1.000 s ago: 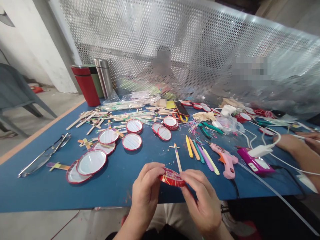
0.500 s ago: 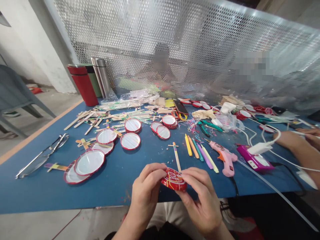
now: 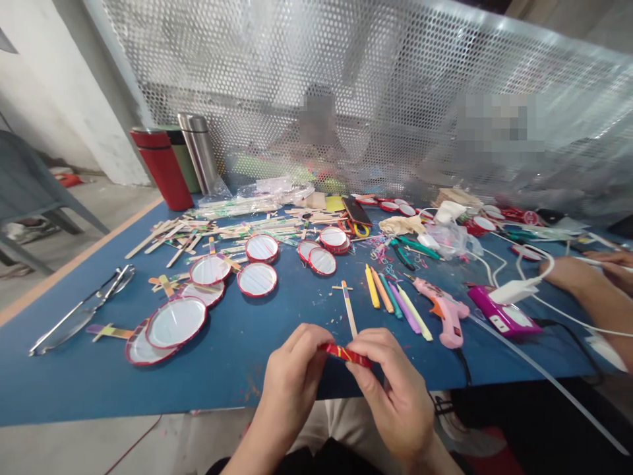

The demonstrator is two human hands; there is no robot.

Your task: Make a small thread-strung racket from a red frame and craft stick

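The step in hand looks like close handling of a small red patterned disc, which sits at the lower centre of the frame, over the near part of the blue table, tilted so that mostly its rim shows. The next move seems to call for a light, even hold from both sides, with the rim kept within reach of the fingertips.

The left hand is curled nearly closed, its fingertips pinching the disc's left end. The right hand is narrow too, fingers bent over the disc's right end from above and thumb beneath. Just beyond the right fingers lies a craft stick with a coloured tip and a short crosspiece; its near end runs behind them, so I cannot tell whether they touch it.

Left of centre lie pale-faced, red-rimmed discs, some overlapping, with a heap of loose craft sticks behind them. Right of centre, a row of coloured crayon-like sticks lies near a pink glue gun and a purple power strip. Another person's forearm shows at the right edge.
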